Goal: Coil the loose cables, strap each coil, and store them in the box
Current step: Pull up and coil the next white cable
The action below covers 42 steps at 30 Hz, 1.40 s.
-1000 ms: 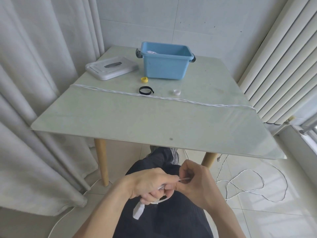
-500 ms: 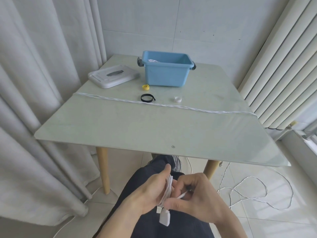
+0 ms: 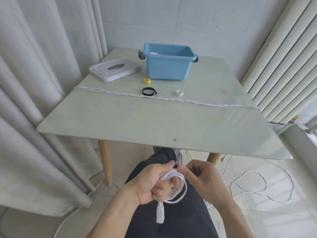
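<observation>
Coiling a white cable (image 3: 178,186) below the table (image 3: 154,121).
Left hand (image 3: 154,184) grips the coil; right hand (image 3: 200,179) pinches its top.

The person wears dark trousers (image 3: 171,220) and a striped shoe (image 3: 178,156); both forearms (image 3: 109,217) are bare, with no sleeves visible.

A pale table (image 3: 154,121) on wooden legs (image 3: 107,165) stands between grey curtains (image 3: 34,100) and blinds (image 3: 283,66); tiled floor (image 3: 265,212).

left hand (image 3: 151,183): fingers curled, gripping | right hand (image 3: 200,177): pinching
</observation>
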{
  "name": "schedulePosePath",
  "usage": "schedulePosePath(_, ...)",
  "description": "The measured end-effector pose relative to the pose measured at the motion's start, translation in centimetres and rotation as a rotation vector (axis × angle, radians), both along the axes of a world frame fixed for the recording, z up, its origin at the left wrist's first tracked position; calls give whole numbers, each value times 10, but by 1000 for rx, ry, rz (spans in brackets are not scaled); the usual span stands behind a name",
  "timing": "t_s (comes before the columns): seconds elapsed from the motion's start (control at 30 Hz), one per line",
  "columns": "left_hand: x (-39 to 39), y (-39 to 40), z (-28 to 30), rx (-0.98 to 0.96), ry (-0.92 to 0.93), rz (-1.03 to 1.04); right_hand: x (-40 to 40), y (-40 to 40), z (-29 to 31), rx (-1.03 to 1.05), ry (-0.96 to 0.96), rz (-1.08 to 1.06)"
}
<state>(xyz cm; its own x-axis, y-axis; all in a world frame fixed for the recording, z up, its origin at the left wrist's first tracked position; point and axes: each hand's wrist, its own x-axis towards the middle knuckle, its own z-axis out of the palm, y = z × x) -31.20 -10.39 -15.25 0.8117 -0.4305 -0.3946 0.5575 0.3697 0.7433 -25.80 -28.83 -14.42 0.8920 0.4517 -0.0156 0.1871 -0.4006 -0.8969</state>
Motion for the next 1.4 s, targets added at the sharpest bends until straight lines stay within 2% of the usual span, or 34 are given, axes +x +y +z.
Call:
schedulePosePath(0.17, 3, 7, -3, -101, 120, 327, 0, -11, -11, -111, -57, -5)
schedulePosePath(0.47, 3, 4, -7, -395, 135, 464, 3, -10, -16, -222, -42, 27)
schedulePosePath(0.57, 6, 4, -7, -487, 107, 627, 1, -10, -19, -368, 8, 75)
schedulePosePath(0.73, 16, 21, -14, -415, 55, 1073, -16, -9, -21, -427, 92, 137)
schedulePosePath(0.87, 16, 26, -23, -347, 81, 1191, -28, -3, -18, -457, 28, 219)
schedulePosePath(0.93, 18, 24, -27, -227, 64, 1194, -31, 0, -14, -444, -24, 282)
schedulePosePath(1.0, 20, 19, -30, -50, 36, 1175, -32, 3, -8, -430, -60, 329)
schedulePosePath(1.07, 16, 14, -29, 168, 11, 1066, -31, 4, 0, -402, -51, 359)
schedulePosePath(1.17, 6, 9, -26, 482, 0, 652, -26, 2, 9, -319, -42, 344)
schedulePosePath(1.33, -4, 3, -19, 576, -106, 99, -13, -2, 14, -226, -140, 226)
schedulePosePath(1.4, -4, 3, -19, 486, -91, -22, -9, -2, 12, -181, -170, 131)
